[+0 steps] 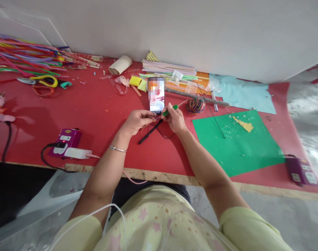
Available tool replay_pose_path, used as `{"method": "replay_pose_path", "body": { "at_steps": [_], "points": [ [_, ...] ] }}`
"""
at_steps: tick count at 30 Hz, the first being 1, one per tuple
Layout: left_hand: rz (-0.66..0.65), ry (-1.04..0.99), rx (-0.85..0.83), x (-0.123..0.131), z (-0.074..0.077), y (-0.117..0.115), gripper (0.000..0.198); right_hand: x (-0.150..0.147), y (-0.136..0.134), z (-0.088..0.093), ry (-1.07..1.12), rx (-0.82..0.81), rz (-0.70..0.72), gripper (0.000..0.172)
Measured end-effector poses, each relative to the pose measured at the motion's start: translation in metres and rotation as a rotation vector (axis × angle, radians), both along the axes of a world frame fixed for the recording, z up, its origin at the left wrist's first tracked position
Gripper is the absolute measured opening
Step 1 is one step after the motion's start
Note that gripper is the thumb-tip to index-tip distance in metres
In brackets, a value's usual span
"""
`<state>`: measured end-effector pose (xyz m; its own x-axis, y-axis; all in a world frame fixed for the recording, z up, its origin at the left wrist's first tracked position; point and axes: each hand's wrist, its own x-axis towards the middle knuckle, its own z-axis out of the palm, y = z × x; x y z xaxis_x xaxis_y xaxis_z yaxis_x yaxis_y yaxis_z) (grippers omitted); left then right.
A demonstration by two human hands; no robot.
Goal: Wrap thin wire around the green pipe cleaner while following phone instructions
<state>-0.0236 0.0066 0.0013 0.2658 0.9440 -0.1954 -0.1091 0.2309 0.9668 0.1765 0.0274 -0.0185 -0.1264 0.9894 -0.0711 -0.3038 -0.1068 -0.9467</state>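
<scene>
In my right hand (173, 119) is a green-handled crochet hook (171, 109), its thin metal shaft pointing up and to the right. My left hand (139, 121) is closed in a pinch on a dark strand of yarn (157, 119) that stretches toward my right fingers. Both hands are close together just below an upright phone (156, 96) with a lit screen. Under them a black stick (149, 132) lies slantwise on the table. A multicoloured ball of yarn (195, 105) sits to the right of my right hand.
The red table (103, 122) holds pipe cleaners (25, 55), scissors (41, 82), a cardboard tube (120, 65), pale straws (169, 68) and a long grey stick (198, 96). A green sheet (237, 146) lies at right. Purple power boxes (67, 139) with cables stand near the front edge.
</scene>
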Motion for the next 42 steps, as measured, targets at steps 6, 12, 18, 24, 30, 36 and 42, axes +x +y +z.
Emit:
{"method": "replay_pose_path", "body": {
  "at_steps": [6, 12, 18, 24, 30, 36, 42],
  "points": [
    [-0.008, 0.007, 0.013, -0.0009, -0.0017, 0.0008, 0.030, 0.0003, 0.0006, -0.0018, -0.015, 0.022, -0.004, 0.054],
    [-0.005, 0.038, 0.004, -0.0010, -0.0008, 0.0008, 0.031, 0.0005, 0.0014, -0.0033, -0.061, 0.035, -0.012, 0.058],
    [0.002, 0.041, 0.002, -0.0011, -0.0021, 0.0012, 0.032, 0.0012, 0.0018, -0.0039, -0.066, 0.048, -0.011, 0.057],
    [0.009, 0.036, -0.006, -0.0010, -0.0027, 0.0014, 0.031, 0.0015, 0.0023, -0.0060, -0.058, 0.091, -0.012, 0.054],
    [0.015, 0.051, -0.019, -0.0002, 0.0001, 0.0010, 0.031, 0.0015, 0.0030, -0.0088, -0.059, 0.119, -0.019, 0.051],
    [0.022, 0.063, -0.036, 0.0005, 0.0021, 0.0004, 0.033, 0.0016, 0.0023, -0.0086, -0.094, 0.127, -0.026, 0.051],
    [0.033, 0.067, -0.046, 0.0005, 0.0015, 0.0006, 0.031, 0.0009, 0.0016, -0.0080, -0.135, 0.129, -0.047, 0.054]
  ]
}}
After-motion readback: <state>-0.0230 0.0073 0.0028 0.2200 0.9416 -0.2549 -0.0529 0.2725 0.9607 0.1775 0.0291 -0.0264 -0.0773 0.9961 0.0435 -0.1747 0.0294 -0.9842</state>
